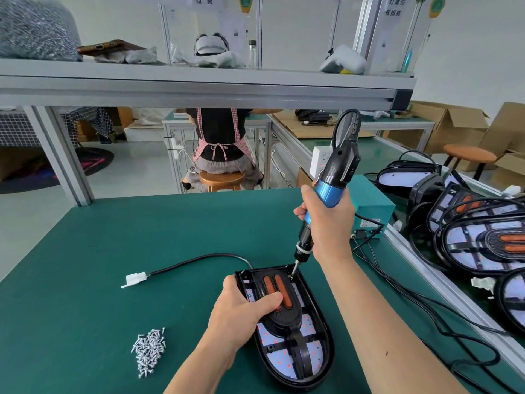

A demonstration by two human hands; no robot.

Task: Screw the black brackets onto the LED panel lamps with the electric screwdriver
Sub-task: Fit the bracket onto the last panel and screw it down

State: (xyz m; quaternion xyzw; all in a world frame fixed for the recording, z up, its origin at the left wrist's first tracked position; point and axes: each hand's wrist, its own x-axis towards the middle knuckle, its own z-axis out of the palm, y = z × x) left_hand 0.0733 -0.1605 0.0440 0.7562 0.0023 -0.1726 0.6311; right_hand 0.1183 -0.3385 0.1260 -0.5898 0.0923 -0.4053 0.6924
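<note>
Black bracket [285,318], orange-slotted, held under left fingers [231,284]; right fingers [300,209] grip screwdriver [331,189], perhaps engaged.

1 view covers the scene, from a wide-angle camera worn on the person's head. It faces forward and tilts down over the green table [85,265]. Both forearms enter from the bottom edge. The left hand [241,311] on the LED panel lamp [287,362] and the right hand [329,223] gripping the electric screwdriver [331,189] sit close under the lens, low and right of centre. Farther off, the view passes under the shelf [199,89] to a seated person [218,137].
</note>
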